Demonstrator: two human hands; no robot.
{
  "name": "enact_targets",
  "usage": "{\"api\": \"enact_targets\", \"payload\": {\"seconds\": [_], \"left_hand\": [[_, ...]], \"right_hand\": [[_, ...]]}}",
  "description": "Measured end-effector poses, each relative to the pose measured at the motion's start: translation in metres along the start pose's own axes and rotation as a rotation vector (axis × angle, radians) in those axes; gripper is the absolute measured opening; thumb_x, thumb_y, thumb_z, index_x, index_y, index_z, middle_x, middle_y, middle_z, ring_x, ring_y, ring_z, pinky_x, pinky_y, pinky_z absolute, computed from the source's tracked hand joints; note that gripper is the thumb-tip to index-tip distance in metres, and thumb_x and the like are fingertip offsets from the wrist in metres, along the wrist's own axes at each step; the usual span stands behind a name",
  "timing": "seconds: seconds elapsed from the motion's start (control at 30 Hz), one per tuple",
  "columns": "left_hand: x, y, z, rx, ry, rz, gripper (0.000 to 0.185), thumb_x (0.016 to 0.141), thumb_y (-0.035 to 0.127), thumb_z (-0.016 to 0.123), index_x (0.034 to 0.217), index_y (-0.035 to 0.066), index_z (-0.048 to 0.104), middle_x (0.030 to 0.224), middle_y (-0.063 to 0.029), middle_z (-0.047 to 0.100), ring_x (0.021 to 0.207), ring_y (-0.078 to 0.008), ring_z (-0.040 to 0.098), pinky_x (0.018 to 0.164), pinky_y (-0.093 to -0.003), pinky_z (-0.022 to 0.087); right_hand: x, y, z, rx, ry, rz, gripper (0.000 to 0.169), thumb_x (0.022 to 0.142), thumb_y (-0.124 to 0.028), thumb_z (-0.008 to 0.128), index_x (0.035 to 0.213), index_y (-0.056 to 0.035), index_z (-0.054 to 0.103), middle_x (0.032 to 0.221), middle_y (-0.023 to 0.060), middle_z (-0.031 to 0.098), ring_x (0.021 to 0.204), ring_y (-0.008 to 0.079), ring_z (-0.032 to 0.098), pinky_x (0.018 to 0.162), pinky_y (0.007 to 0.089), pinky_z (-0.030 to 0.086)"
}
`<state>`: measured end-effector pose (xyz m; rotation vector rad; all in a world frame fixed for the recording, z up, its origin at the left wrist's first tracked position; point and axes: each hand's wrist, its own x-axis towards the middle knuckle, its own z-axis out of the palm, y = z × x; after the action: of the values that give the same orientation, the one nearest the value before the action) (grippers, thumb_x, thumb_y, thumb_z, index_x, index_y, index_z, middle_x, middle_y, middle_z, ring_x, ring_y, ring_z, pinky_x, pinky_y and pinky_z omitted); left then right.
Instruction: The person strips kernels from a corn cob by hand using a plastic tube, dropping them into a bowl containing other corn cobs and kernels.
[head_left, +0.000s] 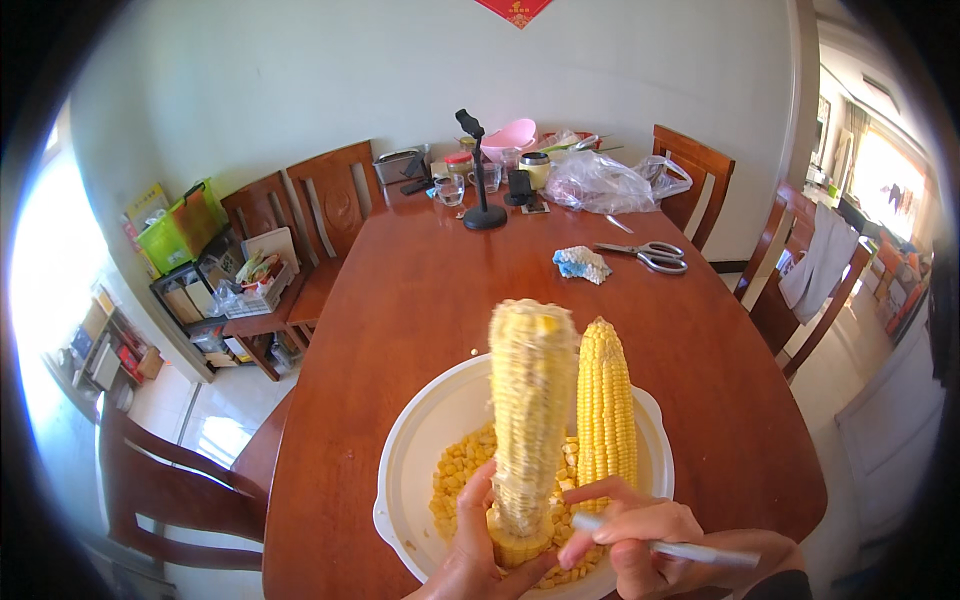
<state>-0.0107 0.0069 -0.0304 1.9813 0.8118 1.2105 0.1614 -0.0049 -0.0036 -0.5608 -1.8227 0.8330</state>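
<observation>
My left hand (480, 547) grips the lower end of a corn cob (529, 420) held upright over a white plastic basin (409, 420). Most of the cob is stripped, with a band of kernels left near its base; its upper part is blurred. In my right hand (645, 532) is a slim metal-coloured tool (701, 553), its tip close to the cob's base; its exact kind cannot be told. Loose yellow kernels (457, 465) lie in the basin. A whole ear of corn (606, 405) with full rows stands tilted in the basin, right of the stripped cob.
Beyond the basin on the wooden table (420, 300) lie scissors (652, 255) and a white and blue cloth (581, 265). Farther back stand a black phone stand (482, 180), glass cups (450, 190), a pink bowl (510, 139) and plastic bags (600, 182). Wooden chairs (337, 195) flank the table.
</observation>
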Motion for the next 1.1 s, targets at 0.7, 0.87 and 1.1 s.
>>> {"api": "enact_targets", "payload": {"seconds": [0.7,0.87,1.1], "left_hand": [[-0.001,0.023,-0.009,-0.510,-0.122,-0.326,0.059,0.088,0.011,0.038,0.131,0.002,-0.001,0.132,-0.0182,0.024,0.124,-0.0260,0.024,0.102,-0.0367,0.017],[0.002,0.023,-0.004,-0.638,0.049,-0.441,0.054,0.090,0.018,0.036,0.130,-0.001,0.005,0.132,-0.0196,0.025,0.123,-0.0271,0.026,0.102,-0.0362,0.019],[0.007,0.033,-0.011,-0.715,0.022,-0.527,0.057,0.090,0.022,0.036,0.130,-0.001,0.004,0.131,-0.0195,0.026,0.122,-0.0274,0.028,0.101,-0.0368,0.022]], "right_hand": [[0.003,0.020,0.004,0.117,-0.006,0.316,0.031,0.073,0.002,0.063,0.083,-0.0059,0.035,0.093,0.0111,0.046,0.081,0.0131,0.052,0.066,0.0226,0.045],[0.008,0.016,0.003,-0.117,-0.051,0.245,0.028,0.075,-0.001,0.062,0.083,-0.0053,0.035,0.090,0.0103,0.048,0.076,0.0121,0.052,0.064,0.0216,0.044],[0.009,0.013,0.003,0.119,-0.057,0.391,0.028,0.076,-0.004,0.062,0.083,-0.0056,0.036,0.091,0.0095,0.049,0.073,0.0117,0.052,0.063,0.0229,0.044]]}}
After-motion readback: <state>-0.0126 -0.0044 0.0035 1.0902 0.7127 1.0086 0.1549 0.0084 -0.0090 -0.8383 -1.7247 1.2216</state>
